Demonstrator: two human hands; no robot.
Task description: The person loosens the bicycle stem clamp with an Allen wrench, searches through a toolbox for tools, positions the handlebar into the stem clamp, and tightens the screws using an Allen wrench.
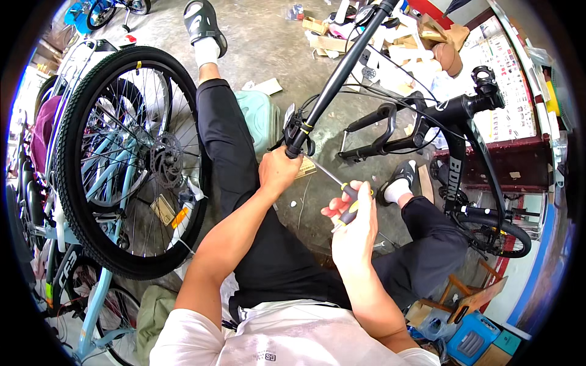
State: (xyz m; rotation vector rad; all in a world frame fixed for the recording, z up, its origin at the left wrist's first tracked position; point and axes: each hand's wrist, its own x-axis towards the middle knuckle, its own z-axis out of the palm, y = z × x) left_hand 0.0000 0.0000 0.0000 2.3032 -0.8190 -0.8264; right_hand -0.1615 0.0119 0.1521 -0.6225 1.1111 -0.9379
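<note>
floor (262,36) littered with cardboard (329,44) — left hand (279,171) gripping handlebar (332,90), right hand (359,230) loosely round screwdriver (350,191)

Wheel (166,161) left, frame (455,148) right, screwdriver (348,190) between

Head camera: worn on the person's head, left one of two fisheye cameras, looking down and forward.
White shirt (305,338): the closest to the camera, seen from above at the lower edge.
Left hand (279,171) and right hand (360,224): near, around the middle of the view.
Floor (259,55): farther, seen below and beyond the hands.
Picture rim: straight edges bend here; the corners are black.
</note>
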